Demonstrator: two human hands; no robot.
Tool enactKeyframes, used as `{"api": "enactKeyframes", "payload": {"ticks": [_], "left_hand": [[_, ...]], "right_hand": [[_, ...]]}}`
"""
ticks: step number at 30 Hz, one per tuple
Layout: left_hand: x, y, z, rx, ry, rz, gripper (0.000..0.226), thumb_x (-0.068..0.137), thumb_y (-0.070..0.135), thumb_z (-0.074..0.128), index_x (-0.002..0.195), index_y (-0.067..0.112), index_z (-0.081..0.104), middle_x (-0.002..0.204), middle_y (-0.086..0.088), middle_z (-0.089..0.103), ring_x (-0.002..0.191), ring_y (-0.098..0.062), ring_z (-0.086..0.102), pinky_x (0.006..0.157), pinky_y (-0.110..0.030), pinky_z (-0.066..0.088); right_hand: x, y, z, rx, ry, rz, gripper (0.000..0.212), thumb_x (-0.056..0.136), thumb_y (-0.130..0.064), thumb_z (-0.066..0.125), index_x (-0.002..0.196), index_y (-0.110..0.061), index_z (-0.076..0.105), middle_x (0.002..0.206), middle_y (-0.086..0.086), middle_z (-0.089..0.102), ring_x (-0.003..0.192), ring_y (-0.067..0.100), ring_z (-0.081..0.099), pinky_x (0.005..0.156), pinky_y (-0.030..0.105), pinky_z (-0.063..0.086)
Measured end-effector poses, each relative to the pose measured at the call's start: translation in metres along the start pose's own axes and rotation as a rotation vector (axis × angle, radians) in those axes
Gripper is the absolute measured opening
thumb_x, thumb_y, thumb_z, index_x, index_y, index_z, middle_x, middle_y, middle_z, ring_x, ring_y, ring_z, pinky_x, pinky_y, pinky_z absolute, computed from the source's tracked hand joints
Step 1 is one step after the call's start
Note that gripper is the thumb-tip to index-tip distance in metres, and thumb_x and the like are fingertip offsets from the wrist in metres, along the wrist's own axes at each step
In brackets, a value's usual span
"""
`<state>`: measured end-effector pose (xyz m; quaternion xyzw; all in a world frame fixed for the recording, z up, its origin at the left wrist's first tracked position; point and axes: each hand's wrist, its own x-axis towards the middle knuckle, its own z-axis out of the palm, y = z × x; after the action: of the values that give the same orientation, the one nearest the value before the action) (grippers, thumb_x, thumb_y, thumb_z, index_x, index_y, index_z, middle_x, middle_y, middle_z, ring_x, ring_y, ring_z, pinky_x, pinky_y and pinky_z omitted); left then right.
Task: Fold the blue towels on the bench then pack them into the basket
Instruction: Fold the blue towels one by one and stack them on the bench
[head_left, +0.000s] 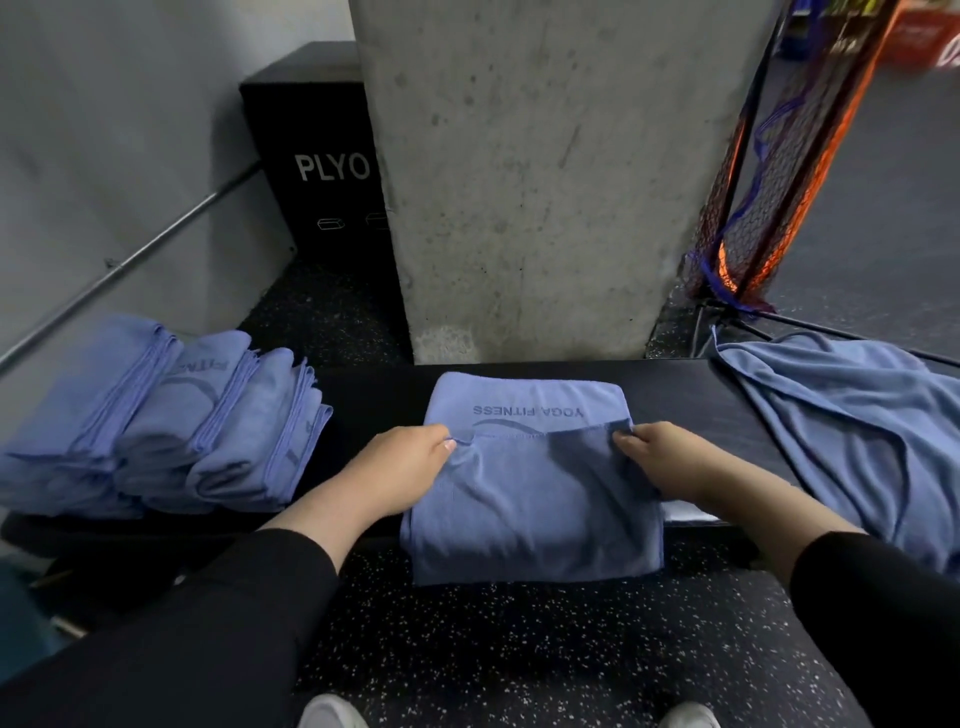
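Blue towel (530, 483) lies mid-bench (675, 395), its near half draped over the front edge. Left hand (410, 467) and right hand (660, 457) each pinch a corner of the folded flap. Uneven pulling could skew the fold, or drag it floorward.

The unfolded towel (852, 415) runs off the right edge; the basket is unseen.

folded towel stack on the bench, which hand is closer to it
Left. The left hand grips the middle towel's edge beside the folded stack; the right hand grips its far edge.
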<state>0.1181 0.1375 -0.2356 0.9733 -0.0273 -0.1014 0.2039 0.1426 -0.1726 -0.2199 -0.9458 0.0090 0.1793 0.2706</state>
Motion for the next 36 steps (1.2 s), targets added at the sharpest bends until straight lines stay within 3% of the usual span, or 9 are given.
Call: {"api": "enactKeyframes", "payload": {"ticks": [3,6,11,15,21,24,28,33,36], "left_hand": [[-0.013,-0.001,-0.004,-0.1,0.006,0.063,0.038,0.106,0.037,0.042,0.074,0.016,0.046,0.074,-0.003,0.059,0.068,-0.014,0.052,0.067,-0.038,0.043],[-0.014,-0.002,-0.016,-0.42,0.083,0.103,0.04,0.104,0.037,0.047,0.072,0.013,0.048,0.067,0.002,0.051,0.064,-0.01,0.047,0.069,-0.042,0.045],[0.007,-0.003,-0.03,-0.687,0.319,0.026,0.037,0.102,0.036,0.05,0.08,0.008,0.057,0.067,0.002,0.052,0.069,-0.013,0.047,0.07,-0.037,0.04],[0.038,0.0,-0.027,-0.541,0.418,-0.063,0.037,0.105,0.03,0.048,0.083,0.001,0.056,0.066,-0.005,0.048,0.063,-0.015,0.041,0.06,-0.034,0.031],[0.073,-0.014,0.001,-0.134,0.26,-0.077,0.034,0.104,0.031,0.046,0.079,0.012,0.057,0.069,-0.003,0.061,0.069,-0.025,0.056,0.059,-0.037,0.037],[0.084,-0.015,0.003,-0.06,0.337,-0.108,0.033,0.105,0.031,0.045,0.08,0.012,0.057,0.068,-0.001,0.059,0.063,-0.018,0.052,0.052,-0.033,0.032],[0.098,-0.019,0.006,-0.093,0.391,-0.157,0.03,0.103,0.031,0.05,0.083,0.012,0.06,0.068,-0.004,0.06,0.067,-0.025,0.058,0.055,-0.034,0.037],[0.106,-0.027,0.018,-0.057,0.43,-0.126,0.016,0.101,0.03,0.057,0.1,0.016,0.067,0.099,0.0,0.061,0.089,-0.025,0.061,0.07,-0.035,0.045],[0.108,-0.033,0.022,0.044,0.352,-0.026,0.036,0.099,0.037,0.06,0.132,0.022,0.062,0.132,0.003,0.058,0.12,-0.023,0.053,0.098,-0.04,0.038]], "right_hand": [[-0.009,0.007,-0.003,0.326,-0.021,-0.007,0.035,0.104,-0.033,0.05,0.095,-0.005,0.07,0.082,0.007,0.07,0.078,0.019,0.062,0.074,0.034,0.052],[-0.016,0.007,-0.013,0.763,-0.026,-0.005,0.031,0.104,-0.028,0.052,0.102,-0.004,0.072,0.094,0.013,0.074,0.084,0.021,0.068,0.076,0.035,0.056],[-0.001,-0.004,-0.023,0.853,0.147,-0.066,0.032,0.105,-0.03,0.051,0.102,-0.007,0.074,0.1,0.011,0.077,0.094,0.02,0.071,0.086,0.036,0.052],[0.035,-0.007,-0.018,0.73,0.333,-0.048,0.043,0.1,-0.043,0.049,0.096,-0.004,0.068,0.083,-0.001,0.066,0.079,0.013,0.056,0.072,0.034,0.043],[0.076,0.002,0.002,0.226,0.355,-0.006,0.036,0.105,-0.025,0.044,0.085,0.001,0.057,0.069,0.006,0.055,0.074,0.028,0.052,0.062,0.035,0.03],[0.09,0.008,0.001,0.136,0.396,0.017,0.033,0.105,-0.025,0.043,0.085,-0.003,0.057,0.08,0.014,0.061,0.085,0.035,0.057,0.068,0.033,0.031],[0.099,0.01,-0.001,0.124,0.427,0.037,0.035,0.104,-0.026,0.044,0.08,-0.005,0.056,0.068,0.003,0.053,0.08,0.032,0.052,0.068,0.033,0.032],[0.105,0.015,0.006,0.002,0.467,0.006,0.022,0.098,-0.027,0.056,0.09,-0.007,0.058,0.088,0.009,0.061,0.091,0.035,0.057,0.071,0.036,0.038],[0.104,0.018,0.012,-0.154,0.407,-0.037,0.039,0.094,-0.038,0.062,0.127,-0.017,0.059,0.124,0.01,0.057,0.11,0.038,0.058,0.087,0.044,0.051]]}}
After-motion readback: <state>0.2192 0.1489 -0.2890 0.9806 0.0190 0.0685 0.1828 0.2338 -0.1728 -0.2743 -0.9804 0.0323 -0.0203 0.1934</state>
